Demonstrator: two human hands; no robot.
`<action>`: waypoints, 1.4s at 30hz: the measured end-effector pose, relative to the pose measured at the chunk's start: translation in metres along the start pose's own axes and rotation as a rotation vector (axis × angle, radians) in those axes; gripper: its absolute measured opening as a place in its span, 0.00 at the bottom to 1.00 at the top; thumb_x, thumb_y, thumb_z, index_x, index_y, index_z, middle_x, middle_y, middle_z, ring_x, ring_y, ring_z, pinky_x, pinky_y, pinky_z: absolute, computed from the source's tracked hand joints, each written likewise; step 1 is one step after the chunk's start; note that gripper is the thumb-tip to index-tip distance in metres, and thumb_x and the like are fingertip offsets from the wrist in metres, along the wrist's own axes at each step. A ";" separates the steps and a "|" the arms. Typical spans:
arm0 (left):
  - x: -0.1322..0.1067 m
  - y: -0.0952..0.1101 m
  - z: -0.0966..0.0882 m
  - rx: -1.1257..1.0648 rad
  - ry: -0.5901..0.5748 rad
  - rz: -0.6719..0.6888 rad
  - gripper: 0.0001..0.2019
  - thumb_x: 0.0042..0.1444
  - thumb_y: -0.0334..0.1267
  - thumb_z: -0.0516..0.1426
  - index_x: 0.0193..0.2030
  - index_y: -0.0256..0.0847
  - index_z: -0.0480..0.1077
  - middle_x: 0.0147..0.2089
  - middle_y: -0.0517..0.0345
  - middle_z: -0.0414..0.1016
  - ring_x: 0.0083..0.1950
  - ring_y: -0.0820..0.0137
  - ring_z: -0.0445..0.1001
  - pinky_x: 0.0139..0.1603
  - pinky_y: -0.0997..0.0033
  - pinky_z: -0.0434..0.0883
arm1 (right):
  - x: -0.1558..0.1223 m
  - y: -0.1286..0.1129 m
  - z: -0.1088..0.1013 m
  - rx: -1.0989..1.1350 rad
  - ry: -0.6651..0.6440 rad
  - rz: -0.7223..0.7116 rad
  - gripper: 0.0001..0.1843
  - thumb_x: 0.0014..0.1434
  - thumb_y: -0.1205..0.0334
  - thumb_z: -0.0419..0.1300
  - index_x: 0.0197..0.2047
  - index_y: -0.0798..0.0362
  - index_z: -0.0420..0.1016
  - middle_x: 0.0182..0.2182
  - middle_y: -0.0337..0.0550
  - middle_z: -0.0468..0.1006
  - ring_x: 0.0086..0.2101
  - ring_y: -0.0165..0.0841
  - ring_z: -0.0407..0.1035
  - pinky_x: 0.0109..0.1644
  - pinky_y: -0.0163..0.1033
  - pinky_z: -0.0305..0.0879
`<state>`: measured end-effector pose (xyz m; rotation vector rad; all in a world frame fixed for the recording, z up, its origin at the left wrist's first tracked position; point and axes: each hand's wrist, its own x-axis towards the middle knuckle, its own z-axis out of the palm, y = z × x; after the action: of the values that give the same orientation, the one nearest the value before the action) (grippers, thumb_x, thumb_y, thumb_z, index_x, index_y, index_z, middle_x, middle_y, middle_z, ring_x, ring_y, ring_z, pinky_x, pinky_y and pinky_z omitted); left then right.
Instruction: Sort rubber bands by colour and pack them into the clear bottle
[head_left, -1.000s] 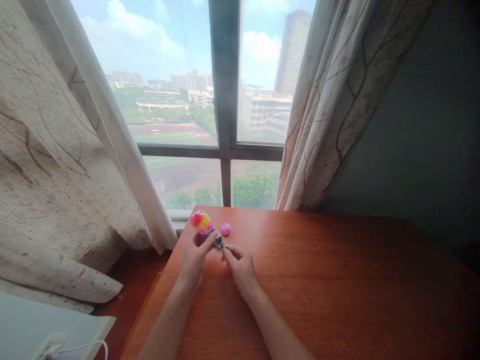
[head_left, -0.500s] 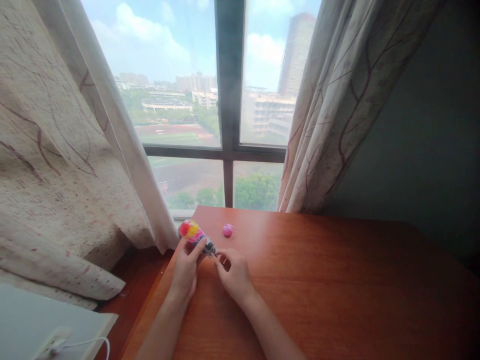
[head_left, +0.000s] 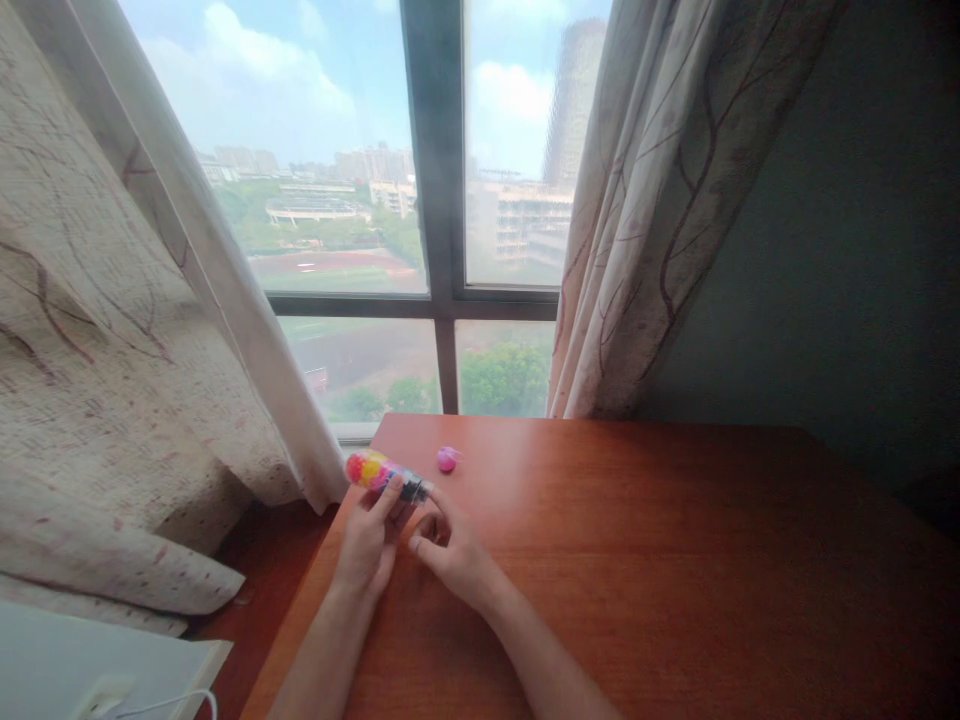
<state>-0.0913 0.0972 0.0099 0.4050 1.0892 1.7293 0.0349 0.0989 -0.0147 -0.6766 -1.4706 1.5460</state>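
My left hand (head_left: 367, 545) holds a small clear tube (head_left: 384, 474) filled with pink, yellow and dark beads, lying nearly level over the left edge of the wooden table (head_left: 675, 580). My right hand (head_left: 442, 550) is curled at the tube's open right end, its fingers pinched together just below the mouth; what they hold, if anything, is too small to make out. A small pink cap (head_left: 448, 459) lies on the table just beyond both hands.
A window (head_left: 435, 230) with a dark frame stands behind the table, with patterned curtains (head_left: 135, 330) on both sides. A white device with a cable (head_left: 97, 680) sits at the lower left. A dark wall (head_left: 825, 250) closes the right side.
The tube has tipped from a steep upward tilt to nearly level and moved left. My right hand has curled in under the tube's mouth.
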 end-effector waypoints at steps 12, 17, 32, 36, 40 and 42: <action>-0.002 0.004 0.003 0.072 -0.065 -0.006 0.18 0.39 0.34 0.73 0.37 0.35 0.74 0.36 0.55 0.81 0.36 0.70 0.80 0.39 0.75 0.78 | 0.015 -0.002 -0.014 0.232 -0.033 0.237 0.29 0.52 0.41 0.65 0.49 0.54 0.74 0.23 0.34 0.73 0.20 0.25 0.65 0.23 0.29 0.61; -0.001 0.006 0.004 0.087 0.031 0.100 0.19 0.37 0.33 0.73 0.38 0.36 0.75 0.36 0.60 0.81 0.36 0.73 0.79 0.39 0.79 0.77 | 0.019 0.003 -0.006 0.158 0.130 0.200 0.26 0.50 0.41 0.65 0.41 0.55 0.76 0.25 0.38 0.74 0.22 0.26 0.65 0.20 0.29 0.60; -0.005 0.016 0.007 0.074 0.096 0.156 0.15 0.42 0.33 0.70 0.37 0.37 0.73 0.33 0.64 0.79 0.32 0.77 0.77 0.34 0.82 0.75 | 0.005 -0.005 -0.017 -0.587 0.167 -0.193 0.17 0.59 0.62 0.56 0.49 0.50 0.80 0.29 0.41 0.78 0.26 0.30 0.65 0.34 0.34 0.63; -0.004 0.013 0.008 0.035 0.038 0.070 0.11 0.46 0.36 0.68 0.36 0.39 0.72 0.31 0.63 0.78 0.29 0.75 0.77 0.33 0.78 0.76 | 0.002 -0.004 -0.014 -0.477 0.021 -0.234 0.26 0.58 0.64 0.56 0.60 0.49 0.70 0.25 0.34 0.74 0.22 0.27 0.62 0.28 0.31 0.60; -0.005 0.005 0.009 0.050 -0.032 -0.065 0.09 0.50 0.39 0.65 0.35 0.37 0.72 0.30 0.57 0.79 0.27 0.70 0.77 0.29 0.72 0.76 | -0.004 -0.007 -0.013 -0.667 -0.084 -0.246 0.36 0.53 0.69 0.56 0.66 0.47 0.61 0.27 0.35 0.76 0.25 0.31 0.68 0.30 0.32 0.62; -0.005 0.002 0.008 0.066 -0.054 -0.099 0.10 0.50 0.40 0.66 0.35 0.37 0.72 0.29 0.56 0.79 0.27 0.69 0.77 0.28 0.72 0.76 | -0.006 -0.008 -0.012 -0.807 -0.042 -0.227 0.34 0.53 0.69 0.56 0.64 0.48 0.63 0.30 0.39 0.78 0.27 0.34 0.70 0.31 0.33 0.62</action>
<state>-0.0843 0.0963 0.0174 0.4300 1.1113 1.5900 0.0497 0.0992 -0.0101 -0.8852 -2.1315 0.7611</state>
